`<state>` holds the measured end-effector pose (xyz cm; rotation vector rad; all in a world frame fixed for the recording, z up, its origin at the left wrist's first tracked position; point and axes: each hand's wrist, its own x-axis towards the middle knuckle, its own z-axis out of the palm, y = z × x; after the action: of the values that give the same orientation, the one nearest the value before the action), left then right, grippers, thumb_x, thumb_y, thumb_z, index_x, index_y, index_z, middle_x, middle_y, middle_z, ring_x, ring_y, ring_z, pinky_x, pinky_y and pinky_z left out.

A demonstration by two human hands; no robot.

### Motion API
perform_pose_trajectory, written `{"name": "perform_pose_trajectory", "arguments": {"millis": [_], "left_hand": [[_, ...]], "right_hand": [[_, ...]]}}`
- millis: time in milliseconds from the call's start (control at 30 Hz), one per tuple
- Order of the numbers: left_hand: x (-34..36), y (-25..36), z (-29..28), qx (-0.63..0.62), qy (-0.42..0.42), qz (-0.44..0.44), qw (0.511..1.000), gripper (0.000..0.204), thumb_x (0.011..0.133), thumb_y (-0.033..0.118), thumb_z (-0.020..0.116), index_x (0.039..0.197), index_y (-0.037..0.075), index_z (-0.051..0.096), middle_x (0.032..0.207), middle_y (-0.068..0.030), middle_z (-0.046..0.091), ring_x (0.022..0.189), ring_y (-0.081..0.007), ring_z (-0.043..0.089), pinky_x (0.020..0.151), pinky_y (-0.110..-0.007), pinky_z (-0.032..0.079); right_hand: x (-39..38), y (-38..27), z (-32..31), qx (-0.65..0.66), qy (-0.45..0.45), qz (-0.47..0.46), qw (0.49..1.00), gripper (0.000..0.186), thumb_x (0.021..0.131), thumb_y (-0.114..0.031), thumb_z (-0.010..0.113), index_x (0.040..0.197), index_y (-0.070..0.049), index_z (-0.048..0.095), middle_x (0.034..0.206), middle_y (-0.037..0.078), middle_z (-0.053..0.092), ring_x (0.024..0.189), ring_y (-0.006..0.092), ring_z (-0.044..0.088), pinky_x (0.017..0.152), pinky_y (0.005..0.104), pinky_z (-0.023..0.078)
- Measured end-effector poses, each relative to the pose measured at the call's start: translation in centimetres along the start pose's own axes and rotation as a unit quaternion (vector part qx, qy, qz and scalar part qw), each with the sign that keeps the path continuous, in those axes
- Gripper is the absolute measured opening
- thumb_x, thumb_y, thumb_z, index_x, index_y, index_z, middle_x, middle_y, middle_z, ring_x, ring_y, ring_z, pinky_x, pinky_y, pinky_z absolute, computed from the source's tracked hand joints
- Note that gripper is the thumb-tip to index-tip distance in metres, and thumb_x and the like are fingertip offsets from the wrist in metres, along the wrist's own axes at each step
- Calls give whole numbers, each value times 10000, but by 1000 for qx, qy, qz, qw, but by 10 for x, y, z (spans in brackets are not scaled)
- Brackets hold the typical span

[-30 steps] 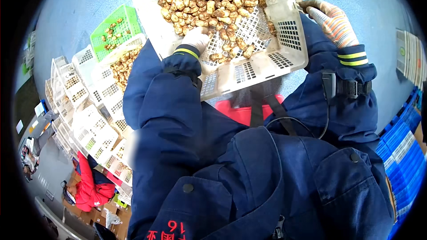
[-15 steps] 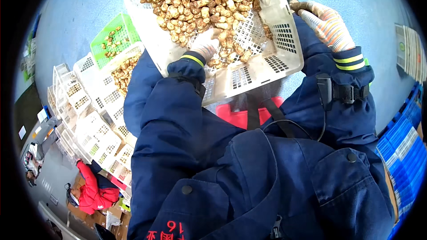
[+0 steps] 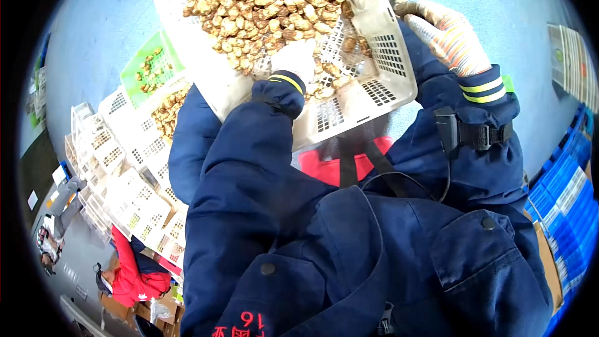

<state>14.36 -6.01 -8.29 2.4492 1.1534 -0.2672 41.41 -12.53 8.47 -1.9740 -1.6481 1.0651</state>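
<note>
At the far left, a row of empty white lattice crates [image 3: 125,181] is seen stacked along the edge of the blue worktop [image 3: 100,31], and a person in a red jacket [image 3: 131,268] is seen below them. Just beyond, a green tray [image 3: 150,68] with a few brown pieces is lying near another white crate partly filled with the same produce. In the middle, a large white perforated basket [image 3: 374,81] is held tilted, its upper part heaped with brown mushrooms [image 3: 262,0]. The left hand [image 3: 296,59], in a white glove, is laid inside the basket among the mushrooms; whether its grip is closed on anything cannot be told. At the right, the right hand [image 3: 446,31], in a striped glove, is closed around the basket's far right rim. Blue crates [image 3: 561,212] are stacked at the right edge.
</note>
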Motion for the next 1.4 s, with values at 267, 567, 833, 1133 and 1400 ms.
{"name": "perform_pose_trajectory", "arguments": {"millis": [267, 567, 833, 1133, 1400], "left_hand": [[-1, 11, -4, 74, -18, 59, 995, 235, 843, 177, 519, 1053, 160, 622, 979, -128, 597, 889, -324, 615, 761, -459, 489], [1, 9, 0, 48, -18, 77, 996, 183, 850, 173, 537, 979, 105, 648, 994, -144, 607, 898, -316, 633, 775, -438, 503], [-7, -22, -24, -788, -70, -91, 604, 560, 719, 104, 704, 1221, -12, 485, 1059, -136, 588, 1034, -297, 603, 831, -417, 565], [37, 33, -27, 33, -109, -34, 993, 392, 864, 391, 530, 1173, 156, 582, 1071, -134, 649, 976, -308, 629, 828, -412, 497], [32, 33, -23, 69, -91, -70, 991, 448, 854, 277, 586, 1255, 111, 473, 1040, -142, 668, 974, -321, 648, 791, -470, 498]], "right_hand": [[-4, 13, 2, -9, 69, -80, 994, 258, 899, -261, 541, 1089, -121, 647, 992, 130, 666, 937, 289, 645, 839, 349, 496], [-4, 5, -3, -48, 65, -73, 994, 264, 906, -270, 526, 1087, -120, 647, 1004, 128, 666, 933, 300, 641, 835, 359, 495], [-3, 7, -6, -66, 62, -58, 994, 271, 911, -274, 537, 1101, -113, 645, 1012, 114, 669, 950, 260, 637, 845, 337, 487], [-13, -4, -14, -40, 42, -14, 998, 272, 929, -198, 566, 1136, -35, 631, 1010, 106, 666, 978, 167, 614, 888, 302, 457], [-15, -13, -12, -21, 56, -56, 997, 259, 925, -188, 561, 1113, -27, 637, 1017, 141, 665, 977, 213, 637, 875, 306, 469]]}}
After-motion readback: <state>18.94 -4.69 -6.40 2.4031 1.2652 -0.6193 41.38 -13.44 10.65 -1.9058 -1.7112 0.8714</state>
